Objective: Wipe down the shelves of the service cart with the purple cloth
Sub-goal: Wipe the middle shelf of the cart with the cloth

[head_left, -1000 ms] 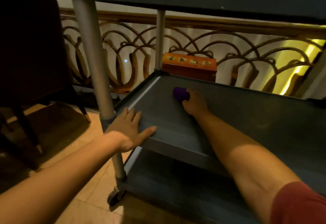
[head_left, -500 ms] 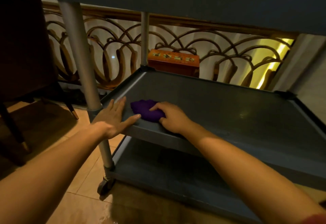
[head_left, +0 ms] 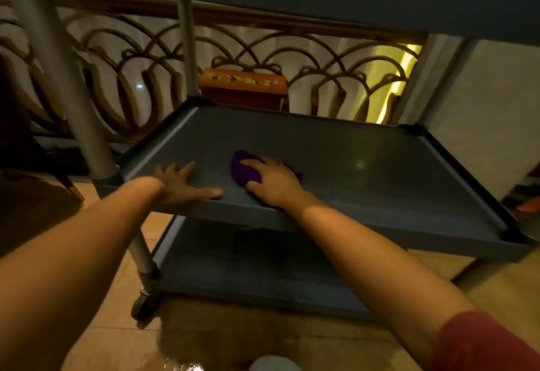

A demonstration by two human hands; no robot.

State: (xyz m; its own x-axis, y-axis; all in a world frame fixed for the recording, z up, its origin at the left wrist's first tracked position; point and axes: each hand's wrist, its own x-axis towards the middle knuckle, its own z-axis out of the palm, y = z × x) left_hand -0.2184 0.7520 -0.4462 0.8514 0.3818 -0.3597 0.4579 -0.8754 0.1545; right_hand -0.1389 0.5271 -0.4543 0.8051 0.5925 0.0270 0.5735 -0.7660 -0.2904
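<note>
Middle shelf [head_left: 365,148]: right hand [head_left: 276,182] pressing purple cloth [head_left: 244,170] moved rightward; left hand [head_left: 178,179] spread flat.

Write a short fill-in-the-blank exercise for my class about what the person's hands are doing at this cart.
1. The right hand presses a cloth coloured ____.
2. The cloth lies on the cart's ____ shelf.
3. The left hand rests flat on that shelf's ____ edge.
4. Behind the cart stands an ____ box.

Missing words: purple; middle; front; orange
</note>
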